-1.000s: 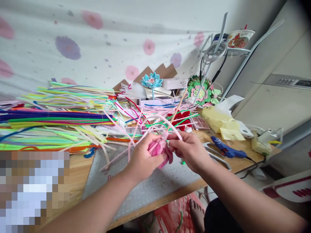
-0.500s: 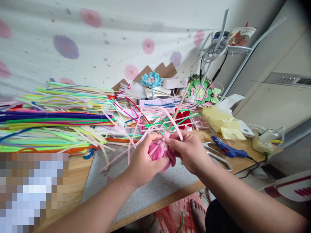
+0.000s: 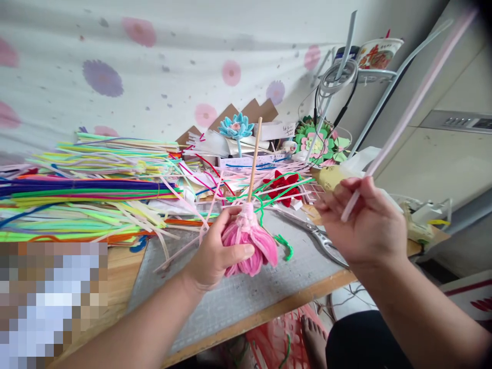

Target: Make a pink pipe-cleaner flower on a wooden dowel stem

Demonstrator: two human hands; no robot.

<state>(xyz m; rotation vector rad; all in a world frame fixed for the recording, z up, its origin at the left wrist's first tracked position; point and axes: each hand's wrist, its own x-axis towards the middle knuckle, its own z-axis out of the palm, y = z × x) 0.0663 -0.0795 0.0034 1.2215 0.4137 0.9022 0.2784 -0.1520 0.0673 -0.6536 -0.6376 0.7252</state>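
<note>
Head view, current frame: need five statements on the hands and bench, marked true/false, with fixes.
1. The left hand holds a pink flower. True.
2. The wooden stick points down from the pink flower. False: the wooden stick points up; the petals hang down.
3. The right hand holds a pale pink strip. True.
4. The scissors are held in the left hand. False: the scissors lie on the grey mat.
5. A blue flower stands upright beyond the pink flower. True.
</note>
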